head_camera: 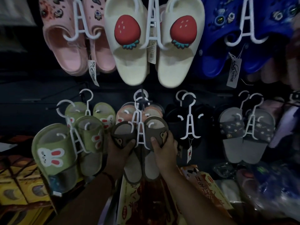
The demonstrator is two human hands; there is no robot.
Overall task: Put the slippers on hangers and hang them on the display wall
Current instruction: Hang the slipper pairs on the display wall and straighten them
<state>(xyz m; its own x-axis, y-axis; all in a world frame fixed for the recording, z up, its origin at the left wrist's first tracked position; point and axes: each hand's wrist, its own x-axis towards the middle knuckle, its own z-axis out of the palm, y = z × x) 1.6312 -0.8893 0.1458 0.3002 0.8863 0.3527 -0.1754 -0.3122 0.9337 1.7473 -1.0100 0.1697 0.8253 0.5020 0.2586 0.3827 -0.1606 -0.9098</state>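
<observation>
Fingers (132, 142) of both hands grip brown slippers (142, 161) on hanger (140, 135).

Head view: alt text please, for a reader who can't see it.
Both hands, left hand and right hand, hold a brown slipper pair on a white hanger against a display wall of hung slippers.

Place: a dim footwear shop | Evidence: a dark display wall (24, 98) hung with paired slippers on white hangers (189, 127) | paper price tags (233, 73) dangle from pairs | packaged stock (209, 189) is piled below
</observation>
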